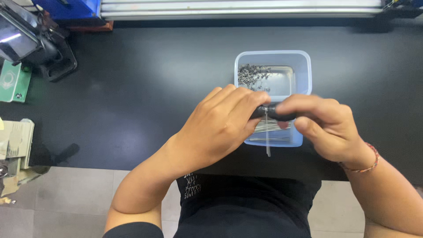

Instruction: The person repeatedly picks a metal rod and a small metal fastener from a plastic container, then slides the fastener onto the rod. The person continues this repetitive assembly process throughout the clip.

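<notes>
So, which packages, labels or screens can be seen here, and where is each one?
Screen: top left corner, tilted dark panel with a bright glare, on a black stand.
Green label card: left edge below the screen, rectangular, with a white round mark.
Clear plastic tub: table centre, behind both hands, holding small metal parts.

Plastic tub (304, 66) at mid-worktop (145, 88), taken as landmark. Inside the tub: a heap of small metal parts (252, 75) in its far left corner; a bundle of thin metal rods (269, 132) along its near wall. Above the near half of the tub — left hand (218, 128) on the left, right hand (328, 125) on the right — the two meet on a short dark cylinder (275, 113), from which one thin pin (267, 139) hangs past the tub's near edge. Far left of the tub, at the worktop's edge, a desk device (31, 42). Behind the tub, along the worktop's far side, a metal rail (238, 9).
</notes>
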